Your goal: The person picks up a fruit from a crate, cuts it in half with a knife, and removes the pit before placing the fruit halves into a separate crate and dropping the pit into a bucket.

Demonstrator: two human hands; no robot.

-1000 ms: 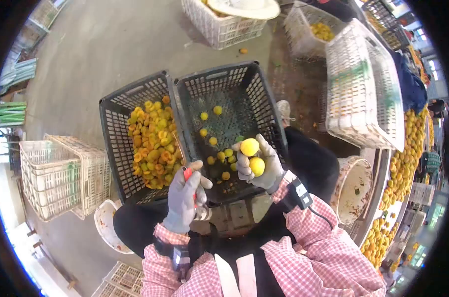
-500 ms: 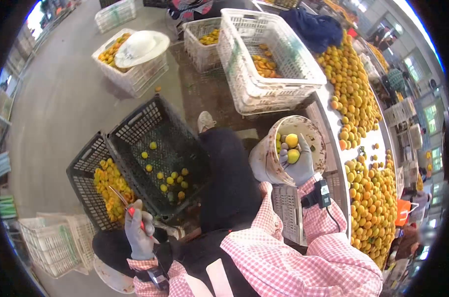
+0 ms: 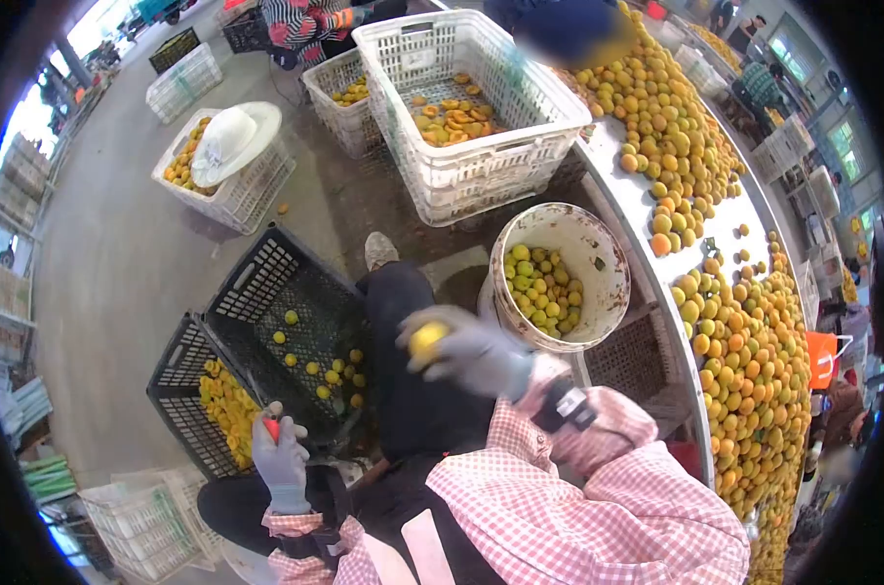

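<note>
My left hand (image 3: 281,463), in a grey glove, is closed around a red-handled tool (image 3: 271,427) at the edge of the black crates. My right hand (image 3: 466,353), gloved too and blurred by motion, holds a yellow fruit (image 3: 427,343) over my dark-clothed leg. Right of that hand stands a white bucket (image 3: 609,283) with many yellow-green fruits inside. A black crate (image 3: 295,263) with several scattered yellow fruits lies left of my leg. Beside it, another black crate (image 3: 176,375) holds a heap of yellow fruit pieces.
A long table (image 3: 637,210) on the right bears heaps of orange-yellow fruit. Stacked white crates (image 3: 481,175) with cut fruit stand ahead. A white hat (image 3: 229,141) rests on a fruit-filled crate. A person (image 3: 300,24) in patterned clothing sits beyond, with others farther off.
My right hand has moved left out of the bucket with a yellow fruit. My left hand still grips the tool, whose metal part shows less. The camera view has shifted.
</note>
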